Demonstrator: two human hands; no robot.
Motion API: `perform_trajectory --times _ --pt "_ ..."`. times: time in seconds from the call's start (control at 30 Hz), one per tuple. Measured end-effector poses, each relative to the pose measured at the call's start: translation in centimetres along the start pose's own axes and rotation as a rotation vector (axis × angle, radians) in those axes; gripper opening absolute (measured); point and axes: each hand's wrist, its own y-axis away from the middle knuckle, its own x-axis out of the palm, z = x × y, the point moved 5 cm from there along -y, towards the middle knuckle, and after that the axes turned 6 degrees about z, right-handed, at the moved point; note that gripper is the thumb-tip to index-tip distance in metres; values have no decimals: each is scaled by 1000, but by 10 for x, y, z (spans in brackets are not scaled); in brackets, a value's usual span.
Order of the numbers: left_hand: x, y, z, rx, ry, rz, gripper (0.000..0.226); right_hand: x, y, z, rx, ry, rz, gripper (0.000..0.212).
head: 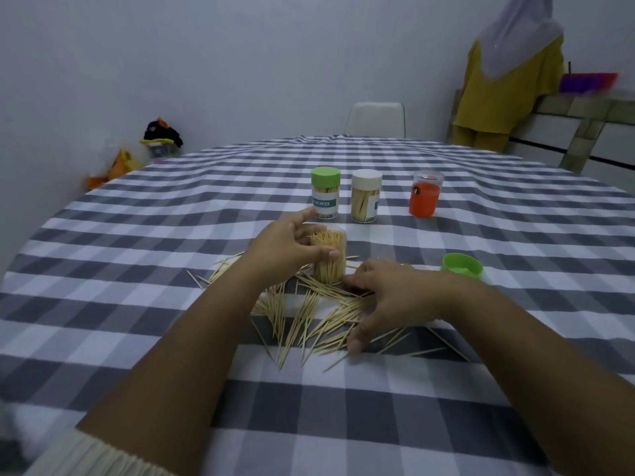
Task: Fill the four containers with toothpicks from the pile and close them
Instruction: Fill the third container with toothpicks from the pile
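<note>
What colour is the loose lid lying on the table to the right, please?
Light green; the loose lid shows best in the head view.

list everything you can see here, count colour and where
closed containers: 2, clear, one green-capped, one white-capped, far centre of table
open container: 1, clear, full, centre
orange container: 1, far right, uncapped
loose cap: 1, green, right
toothpick pile: 1, pale wood, centre front
tablecloth: 1, grey-white check
chair: 1, white, behind table
left hand: grips open container
right hand: fingers resting on pile
</note>
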Motion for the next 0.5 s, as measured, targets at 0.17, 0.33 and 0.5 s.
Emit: perform_trajectory --times 0.17,0.33,0.5 --pt "0 0 1 5 -6 -2 92 2 -2 9 -40 37 -38 92" --pt "1 -2 2 16 -21 -21 92 2 -4 22 -146 -19 -107 55" --pt "2 -3 2 17 -38 -31 92 5 -4 32 -179 85 -135 53"
